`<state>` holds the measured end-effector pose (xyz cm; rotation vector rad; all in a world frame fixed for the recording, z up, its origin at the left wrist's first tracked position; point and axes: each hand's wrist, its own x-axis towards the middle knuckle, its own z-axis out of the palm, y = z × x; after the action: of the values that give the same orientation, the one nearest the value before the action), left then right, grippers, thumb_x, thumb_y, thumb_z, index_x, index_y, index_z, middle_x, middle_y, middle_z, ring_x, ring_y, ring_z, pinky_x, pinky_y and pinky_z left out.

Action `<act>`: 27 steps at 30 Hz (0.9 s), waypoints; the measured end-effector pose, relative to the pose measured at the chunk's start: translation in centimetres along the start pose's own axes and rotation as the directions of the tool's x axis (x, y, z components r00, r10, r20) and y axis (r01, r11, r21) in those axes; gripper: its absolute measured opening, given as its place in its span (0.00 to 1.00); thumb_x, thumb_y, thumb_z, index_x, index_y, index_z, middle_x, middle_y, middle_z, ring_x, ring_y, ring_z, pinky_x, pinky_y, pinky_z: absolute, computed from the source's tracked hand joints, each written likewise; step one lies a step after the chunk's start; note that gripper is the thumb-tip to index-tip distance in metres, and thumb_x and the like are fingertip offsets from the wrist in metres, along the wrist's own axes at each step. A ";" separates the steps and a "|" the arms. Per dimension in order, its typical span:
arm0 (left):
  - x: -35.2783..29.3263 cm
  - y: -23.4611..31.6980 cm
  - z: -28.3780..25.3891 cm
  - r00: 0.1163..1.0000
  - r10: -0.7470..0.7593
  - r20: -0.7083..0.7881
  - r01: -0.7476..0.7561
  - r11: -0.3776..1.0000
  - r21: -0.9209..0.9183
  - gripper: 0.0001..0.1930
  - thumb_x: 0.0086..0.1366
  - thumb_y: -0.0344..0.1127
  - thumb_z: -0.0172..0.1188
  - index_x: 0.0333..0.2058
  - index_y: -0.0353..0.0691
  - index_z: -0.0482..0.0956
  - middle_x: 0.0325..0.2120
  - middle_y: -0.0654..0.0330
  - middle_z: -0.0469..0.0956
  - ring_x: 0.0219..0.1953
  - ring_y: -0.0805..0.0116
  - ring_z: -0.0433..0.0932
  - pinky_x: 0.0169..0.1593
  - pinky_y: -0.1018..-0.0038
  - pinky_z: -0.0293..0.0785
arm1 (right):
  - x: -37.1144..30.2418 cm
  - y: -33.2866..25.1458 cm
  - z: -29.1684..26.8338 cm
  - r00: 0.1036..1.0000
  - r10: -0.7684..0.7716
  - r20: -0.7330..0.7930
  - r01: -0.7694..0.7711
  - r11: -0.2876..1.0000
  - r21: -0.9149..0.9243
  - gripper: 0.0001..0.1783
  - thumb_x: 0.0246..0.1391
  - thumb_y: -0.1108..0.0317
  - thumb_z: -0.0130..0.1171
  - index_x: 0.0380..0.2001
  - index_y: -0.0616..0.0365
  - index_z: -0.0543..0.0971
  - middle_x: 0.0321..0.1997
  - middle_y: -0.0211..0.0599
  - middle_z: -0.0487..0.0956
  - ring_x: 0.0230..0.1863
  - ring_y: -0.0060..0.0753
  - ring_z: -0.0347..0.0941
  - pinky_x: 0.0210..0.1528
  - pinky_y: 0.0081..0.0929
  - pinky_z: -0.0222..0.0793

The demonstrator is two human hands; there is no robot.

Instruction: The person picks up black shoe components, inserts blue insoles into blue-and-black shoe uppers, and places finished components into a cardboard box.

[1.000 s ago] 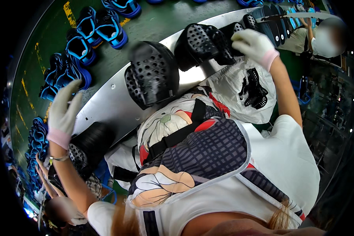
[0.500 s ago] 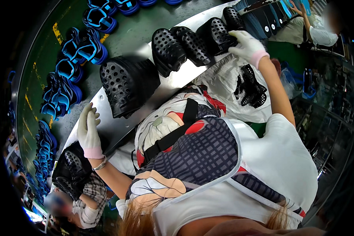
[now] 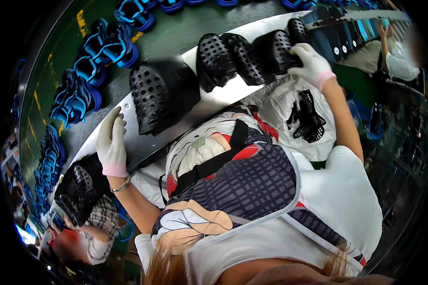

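My right hand (image 3: 311, 66), in a white glove with a pink cuff, curls its fingers around the near right edge of a black perforated shoe upper (image 3: 273, 51). To the left of it on the metal ledge (image 3: 188, 102) stand two more black perforated pieces (image 3: 214, 59). A thick nested stack of black shoe uppers (image 3: 150, 92) sits farther left. Beside that stack, my left hand (image 3: 111, 142), gloved alike, is raised with its fingers stretched out and holds nothing.
Blue-and-black shoes (image 3: 116, 45) line the green conveyor (image 3: 161, 40) beyond the ledge. A white bag (image 3: 271, 95) with black perforated pieces (image 3: 309, 116) lies by my right arm. One person (image 3: 97, 242) handles black pieces at lower left; another (image 3: 399, 61) sits at upper right.
The whole view has shifted slightly. My left hand has moved a little up and its fingers have straightened. My right hand keeps its place at the black shoe upper.
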<state>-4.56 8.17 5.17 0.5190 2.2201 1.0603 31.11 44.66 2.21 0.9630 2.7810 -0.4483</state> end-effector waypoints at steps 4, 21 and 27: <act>1.0 0.4 0.0 0.998 0.055 -0.039 -0.055 0.998 -0.006 0.19 0.70 0.38 0.48 0.54 0.35 0.72 0.46 0.57 0.76 0.43 0.72 0.75 0.46 0.77 0.71 | -0.7 -1.2 -4.9 0.995 0.062 -0.084 -0.058 0.997 0.054 0.28 0.37 0.58 0.69 0.42 0.56 0.74 0.48 0.37 0.73 0.45 0.42 0.74 0.47 0.32 0.71; 8.1 2.9 -8.4 0.994 0.045 0.103 0.093 0.199 -0.976 0.10 0.60 0.44 0.62 0.36 0.49 0.75 0.30 0.65 0.77 0.33 0.70 0.77 0.40 0.69 0.76 | 14.7 -38.5 -3.6 0.761 -0.620 -0.191 0.599 0.558 0.575 0.30 0.45 0.57 0.64 0.51 0.62 0.73 0.35 0.44 0.79 0.31 0.29 0.77 0.37 0.24 0.73; 10.6 -3.3 -18.8 0.949 0.041 -0.311 -0.274 0.592 -0.758 0.14 0.63 0.49 0.58 0.34 0.46 0.73 0.23 0.69 0.70 0.26 0.77 0.70 0.30 0.77 0.68 | 19.6 -52.3 -0.7 0.772 -0.627 0.104 0.482 0.685 0.546 0.30 0.48 0.44 0.57 0.35 0.67 0.76 0.23 0.42 0.79 0.25 0.33 0.78 0.29 0.28 0.73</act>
<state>-25.31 1.93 7.92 0.1627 1.6284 2.1636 -16.86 17.06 9.87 0.0206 2.6711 -1.3242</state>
